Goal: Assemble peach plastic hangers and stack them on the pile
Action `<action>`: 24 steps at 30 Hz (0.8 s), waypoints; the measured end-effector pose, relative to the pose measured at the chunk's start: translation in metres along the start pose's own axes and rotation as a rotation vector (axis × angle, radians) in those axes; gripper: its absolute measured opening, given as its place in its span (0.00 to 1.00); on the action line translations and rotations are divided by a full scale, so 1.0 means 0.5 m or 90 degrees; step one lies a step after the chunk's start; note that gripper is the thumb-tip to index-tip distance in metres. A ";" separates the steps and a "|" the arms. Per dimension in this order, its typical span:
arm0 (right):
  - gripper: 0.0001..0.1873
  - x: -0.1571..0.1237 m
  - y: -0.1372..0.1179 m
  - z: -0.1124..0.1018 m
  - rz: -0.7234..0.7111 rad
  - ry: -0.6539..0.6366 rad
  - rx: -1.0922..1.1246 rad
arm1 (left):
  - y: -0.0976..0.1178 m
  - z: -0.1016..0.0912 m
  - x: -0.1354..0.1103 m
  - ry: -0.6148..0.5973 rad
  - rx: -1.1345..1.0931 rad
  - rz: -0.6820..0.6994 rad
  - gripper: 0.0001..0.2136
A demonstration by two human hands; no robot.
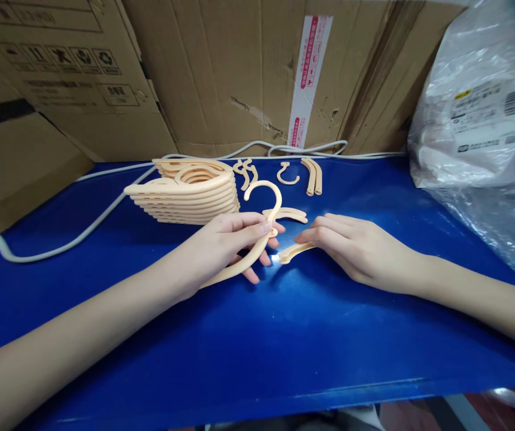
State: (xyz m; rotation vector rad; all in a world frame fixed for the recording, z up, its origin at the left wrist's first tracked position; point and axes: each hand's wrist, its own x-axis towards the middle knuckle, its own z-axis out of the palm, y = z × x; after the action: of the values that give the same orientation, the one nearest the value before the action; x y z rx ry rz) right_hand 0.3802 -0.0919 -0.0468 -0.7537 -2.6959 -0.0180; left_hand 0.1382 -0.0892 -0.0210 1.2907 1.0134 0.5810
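Note:
Between the thumb and fingers of my left hand point(226, 245) is a cream plastic hanger hook point(278, 200) with one curved arm joined to it, the arm running down to the left under the hand. My right hand point(360, 251) grips a separate curved hanger arm point(294, 252), its grooved end pointing left toward the hook, with a gap between them. Behind the hands lie another pair of curved hanger arms point(291, 214), partly hidden by my left fingers. A stack of folded cream hangers point(185, 197) rests behind my left hand.
Farther back on the blue table point(257, 359) lie small hook pieces point(245, 170), a loose hook point(288, 175) and curved arms point(312, 175). A white cable point(82, 236) winds along the back. Cardboard boxes point(239, 72) stand behind; a plastic-wrapped package point(477, 126) sits at the right.

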 end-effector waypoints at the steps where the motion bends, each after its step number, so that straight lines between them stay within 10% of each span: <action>1: 0.14 -0.001 0.001 0.000 -0.002 0.002 -0.005 | 0.001 0.001 0.000 -0.003 -0.007 -0.003 0.10; 24: 0.16 -0.003 -0.030 -0.026 -0.024 0.104 -0.204 | -0.003 0.002 -0.010 -0.118 -0.147 -0.032 0.10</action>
State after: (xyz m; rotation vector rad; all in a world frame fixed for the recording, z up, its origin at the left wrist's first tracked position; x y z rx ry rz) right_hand 0.3782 -0.1068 -0.0341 -0.7541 -2.5792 -0.5078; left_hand 0.1364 -0.0941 -0.0213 1.0905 0.7994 0.5137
